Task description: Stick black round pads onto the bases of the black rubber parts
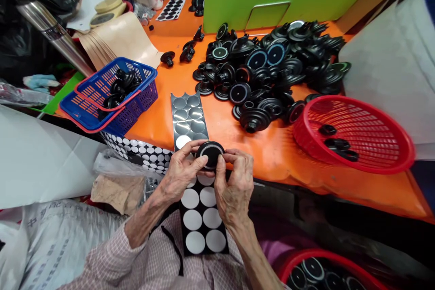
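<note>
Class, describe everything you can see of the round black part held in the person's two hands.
The round black part is a disc-shaped cap, matte like rubber or plastic, with a raised rim ringing a flat centre. It faces up and slightly toward the camera, above the table's near edge. The left hand and the right hand pinch it from both sides, thumbs pressing its face. Its underside is hidden.

Three baskets [353, 133] — two red, one blue [112, 95]

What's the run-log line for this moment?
left hand: holds black disc | right hand: pinches same disc | under hands: sticker sheet | nearby: parts pile, red basket
</note>
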Motion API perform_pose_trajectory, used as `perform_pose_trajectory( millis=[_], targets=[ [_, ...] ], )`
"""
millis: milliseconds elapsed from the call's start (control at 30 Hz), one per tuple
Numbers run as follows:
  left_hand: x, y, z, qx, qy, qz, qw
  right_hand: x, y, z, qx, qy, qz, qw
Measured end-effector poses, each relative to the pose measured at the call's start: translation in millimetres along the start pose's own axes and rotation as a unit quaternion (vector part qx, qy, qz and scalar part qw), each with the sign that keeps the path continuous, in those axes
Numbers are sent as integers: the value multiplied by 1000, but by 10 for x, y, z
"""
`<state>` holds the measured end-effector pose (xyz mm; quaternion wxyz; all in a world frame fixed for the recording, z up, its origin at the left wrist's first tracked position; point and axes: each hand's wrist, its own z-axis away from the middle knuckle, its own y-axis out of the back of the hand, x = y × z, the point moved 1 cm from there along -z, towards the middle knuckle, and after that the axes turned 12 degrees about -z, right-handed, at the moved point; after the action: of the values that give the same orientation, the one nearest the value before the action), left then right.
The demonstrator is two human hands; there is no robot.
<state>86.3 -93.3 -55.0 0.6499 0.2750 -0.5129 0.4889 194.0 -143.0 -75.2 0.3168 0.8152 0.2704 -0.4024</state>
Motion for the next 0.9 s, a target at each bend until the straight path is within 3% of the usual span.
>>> perform_pose_trajectory(
  millis=[100, 233, 333, 467, 667, 733, 800, 833, 900],
  targets=[
    [18, 8, 9, 17, -9, 9, 1000, 35, 24, -18, 2, -110, -85, 990],
    [51, 57, 14, 17, 4, 45, 999, 105, 26, -91, -87, -272, -236, 929],
    [116, 170, -3, 15, -11, 52, 998, 143, -91, -194, -89, -265, -277, 919],
    [350, 405, 18, 65, -65, 10, 996, -41, -425, -385, -125, -218, -345, 904],
    [1109, 1051, -88, 199, -147, -95, 964, -638, -1060, -912, -224, -204, -437, 847],
    [1276, 1232, -67, 271, -172, -159, 933, -699, -1035, -999, -234, -169, -409, 866],
    [1234, 1291, 11, 328, -186, -218, 900, -593, -801, -924, -217, -85, -290, 928],
    [1126, 1267, 61, 327, -178, -239, 897, -488, -624, -814, -205, -44, -202, 957],
    [771, 1124, 158, 251, -110, -261, 926, -229, -218, -473, -161, -21, -35, 986]
  ],
)
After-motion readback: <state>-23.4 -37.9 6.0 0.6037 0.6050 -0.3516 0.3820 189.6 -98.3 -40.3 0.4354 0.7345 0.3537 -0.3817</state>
